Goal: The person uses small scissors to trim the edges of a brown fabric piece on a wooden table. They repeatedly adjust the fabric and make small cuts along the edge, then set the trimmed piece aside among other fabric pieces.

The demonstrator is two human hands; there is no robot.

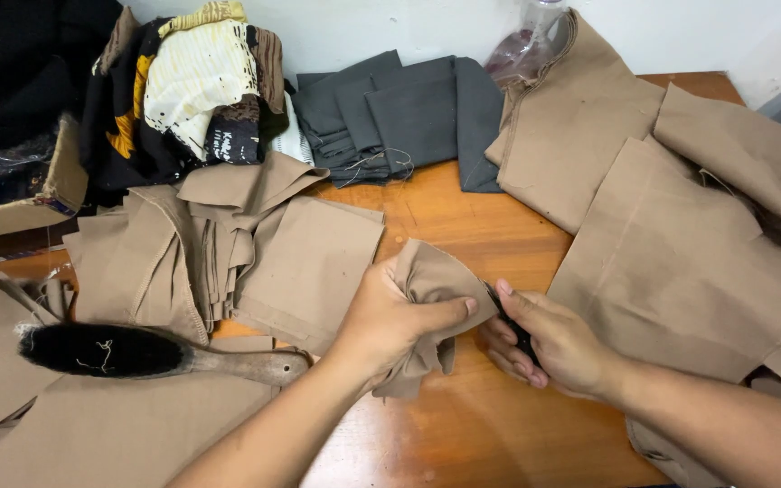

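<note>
Tan cloth piece: bunched up above the middle of the wooden table, held in the air between both hands.
Left hand: grip closed around the cloth, fingers wrapped over its folds, thumb pointing right.
Right hand: grip closed on a small dark tool whose tip touches the cloth's edge; what kind of tool cannot be told.
Left of hands: stacked tan pieces and a dark-bristled brush with wooden handle.
Right: larger tan pieces.
Back: folded grey fabric, patterned cloth.
</note>
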